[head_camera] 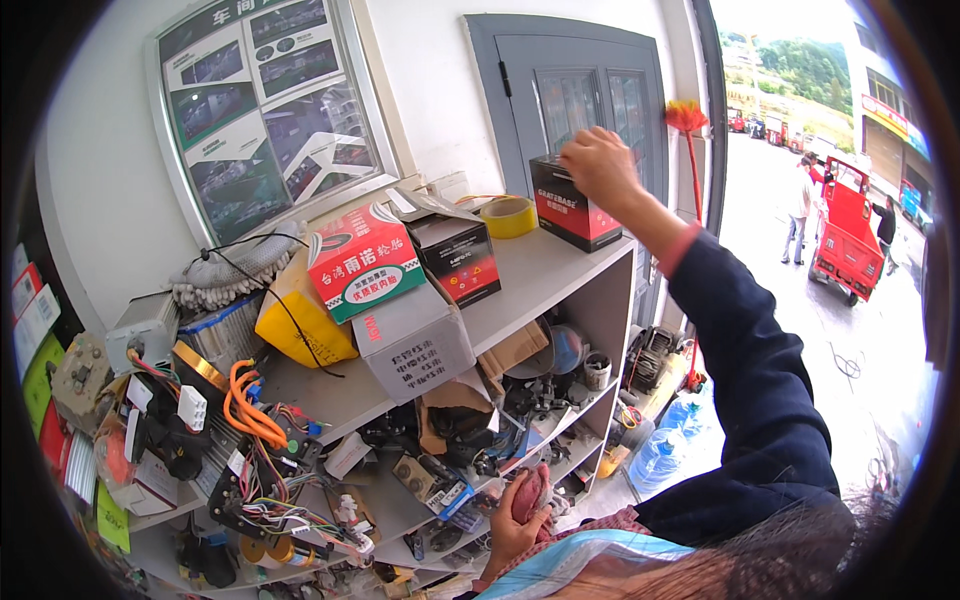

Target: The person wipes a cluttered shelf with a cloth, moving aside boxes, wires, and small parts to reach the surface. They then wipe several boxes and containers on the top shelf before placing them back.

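My left hand (511, 517), low in the view, grips a crumpled reddish cloth (531, 491) close to my body. My right arm reaches up and forward over the shelf unit. At the end of it, my right hand (602, 166) has its fingers curled at the upper corner of a black and red cardboard box (566, 202). Whether the fingers pinch the box or only touch it is hidden. This box stands upright at the right end of the shelf's top board (517, 262). Left of it lies a roll of yellow tape (510, 217).
A red and green carton (366, 259) rests on a grey carton (412, 341), beside an opened black box (459, 255). Wired electrical parts (262, 480) crowd the left. Small parts fill the lower shelves. Water jugs (658, 454) stand on the floor; outside, people stand near a red cargo tricycle (846, 247).
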